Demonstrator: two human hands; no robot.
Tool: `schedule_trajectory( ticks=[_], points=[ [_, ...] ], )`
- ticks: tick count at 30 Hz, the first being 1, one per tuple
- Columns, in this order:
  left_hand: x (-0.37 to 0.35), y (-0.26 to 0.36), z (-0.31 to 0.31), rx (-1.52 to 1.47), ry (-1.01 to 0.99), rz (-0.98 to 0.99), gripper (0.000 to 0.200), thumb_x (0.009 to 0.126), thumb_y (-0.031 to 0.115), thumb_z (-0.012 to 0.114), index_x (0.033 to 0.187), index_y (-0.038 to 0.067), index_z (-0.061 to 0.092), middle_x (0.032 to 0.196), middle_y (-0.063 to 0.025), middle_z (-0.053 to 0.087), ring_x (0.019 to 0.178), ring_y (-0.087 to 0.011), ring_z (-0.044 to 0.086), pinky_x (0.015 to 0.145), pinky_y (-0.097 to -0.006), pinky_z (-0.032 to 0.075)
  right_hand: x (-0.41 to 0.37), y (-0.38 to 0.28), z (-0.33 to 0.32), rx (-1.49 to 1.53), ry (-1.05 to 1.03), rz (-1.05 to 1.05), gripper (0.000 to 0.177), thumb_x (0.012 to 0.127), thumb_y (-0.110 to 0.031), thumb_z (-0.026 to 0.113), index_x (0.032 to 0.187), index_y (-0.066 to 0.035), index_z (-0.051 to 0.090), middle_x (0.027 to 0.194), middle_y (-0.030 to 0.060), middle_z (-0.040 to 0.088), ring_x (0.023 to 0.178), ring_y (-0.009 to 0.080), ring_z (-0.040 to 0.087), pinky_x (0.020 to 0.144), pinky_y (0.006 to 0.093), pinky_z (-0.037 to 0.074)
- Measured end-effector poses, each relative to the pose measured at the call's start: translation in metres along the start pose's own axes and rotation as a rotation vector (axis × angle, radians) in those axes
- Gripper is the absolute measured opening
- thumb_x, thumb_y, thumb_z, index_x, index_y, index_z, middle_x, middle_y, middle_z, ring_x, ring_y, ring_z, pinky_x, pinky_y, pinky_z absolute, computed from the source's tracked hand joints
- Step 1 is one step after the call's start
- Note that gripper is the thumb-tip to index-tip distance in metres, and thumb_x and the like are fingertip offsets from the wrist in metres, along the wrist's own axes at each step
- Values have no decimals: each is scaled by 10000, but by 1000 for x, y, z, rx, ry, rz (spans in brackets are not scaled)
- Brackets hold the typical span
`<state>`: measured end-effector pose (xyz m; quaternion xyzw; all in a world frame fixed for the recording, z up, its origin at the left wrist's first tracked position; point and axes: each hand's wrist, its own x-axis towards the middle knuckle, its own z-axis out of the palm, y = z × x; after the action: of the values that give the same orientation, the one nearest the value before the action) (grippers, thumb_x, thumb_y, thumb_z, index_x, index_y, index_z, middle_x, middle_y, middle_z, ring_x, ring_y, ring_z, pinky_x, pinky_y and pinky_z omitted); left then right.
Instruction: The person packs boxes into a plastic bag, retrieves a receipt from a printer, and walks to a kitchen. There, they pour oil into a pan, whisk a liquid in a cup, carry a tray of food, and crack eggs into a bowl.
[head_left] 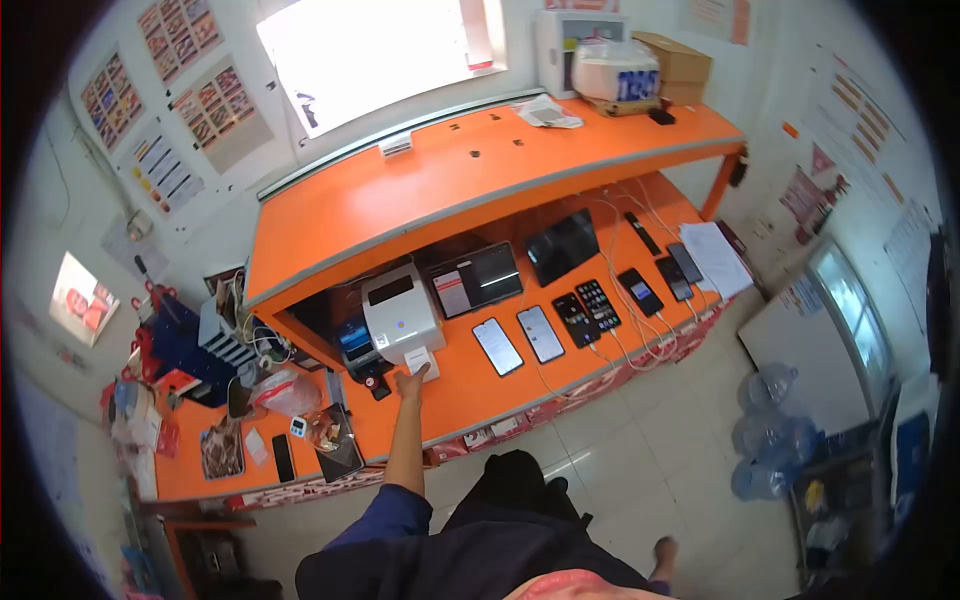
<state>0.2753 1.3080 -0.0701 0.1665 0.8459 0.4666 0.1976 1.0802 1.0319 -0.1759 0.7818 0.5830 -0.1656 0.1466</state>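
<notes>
My left hand (410, 382) reaches out over the orange desk (408, 440). Its fingers are closed on the edge of a white paper label (424, 364) at the front of a white label printer (402, 315). Just left of that hand lies a small black item with a red part (376, 386). Low on the right, away from the desk, hangs my right hand (665, 549); it is small and blurred, and its fingers are not clear. Two lit phones (497, 346) lie to the right of the printer.
Tablets (476, 280), more phones (640, 291) and white cables (655, 345) lie along the desk under a raised orange shelf (400, 195). A clipboard (340, 445) and plastic bag (288, 392) are at left. Water bottles (765, 440) stand by a small fridge (810, 345).
</notes>
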Motion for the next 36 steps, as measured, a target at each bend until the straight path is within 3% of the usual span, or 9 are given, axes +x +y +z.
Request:
schedule_trajectory(
  ticks=[2,4,8,15,23,28,32,34,36],
  points=[
    [25,9,2,-97,22,-36,924,551,398,850,1211,-108,447,1173,-238,549,1095,-331,540,902,-414,441,106,-69,-182,522,269,65,243,785,-62,535,1004,27,591,858,241,625,801,363,618,708,438,472],
    [-10,58,-20,-335,-385,-67,677,608,271,844,1128,-57,561,1108,-152,613,1023,-254,586,847,-370,470,188,-107,-225,563,354,-100,172,799,-34,514,945,-16,605,795,200,622,714,302,619,634,390,476],
    [4,48,-10,-298,-278,-51,496,642,163,825,1061,-15,627,1011,-94,656,888,-203,632,716,-333,508,234,-250,-318,833,218,-407,230,781,-15,501,981,-32,614,785,176,616,702,233,621,633,338,481],
    [0,47,-16,-259,-298,-198,376,686,130,788,1008,-18,660,970,-62,665,827,-154,621,708,-304,499,258,-505,-362,449,-65,-1232,189,836,-114,533,971,-3,605,897,224,616,843,398,587,720,440,470],
    [11,22,-4,-208,-200,-270,391,639,149,819,961,-19,677,871,-56,683,751,-149,639,652,-296,501,239,-726,-381,-223,396,-1499,509,842,-214,548,1332,-244,418,1218,136,489,1183,279,412,868,509,379],
    [7,35,-6,-38,-112,-219,366,619,179,821,915,4,697,856,-68,687,734,-154,649,648,-301,507,249,-787,-384,-766,378,-1562,447,904,-352,454,1346,-336,390,1314,130,426,1278,256,301,989,527,238],
    [13,12,1,21,-93,-112,406,584,248,828,894,18,701,835,-105,691,742,-197,667,664,-322,518,266,-801,-389,-612,596,-1679,476,906,-214,439,1366,-312,371,1309,125,428,1292,273,305,991,510,281],
    [9,19,2,8,-78,-82,431,551,295,835,862,27,704,817,-136,692,750,-232,680,677,-343,527,268,-807,-377,-388,321,-1296,511,861,-233,514,1357,-209,397,1262,156,458,1285,263,313,983,544,252],
    [5,34,0,-12,-76,-95,426,549,295,833,854,27,702,814,-136,692,749,-230,681,675,-344,528,246,-784,-388,-432,509,-1483,521,839,-205,528,1346,-176,411,1232,153,477,1254,263,340,975,549,264]
  ],
)
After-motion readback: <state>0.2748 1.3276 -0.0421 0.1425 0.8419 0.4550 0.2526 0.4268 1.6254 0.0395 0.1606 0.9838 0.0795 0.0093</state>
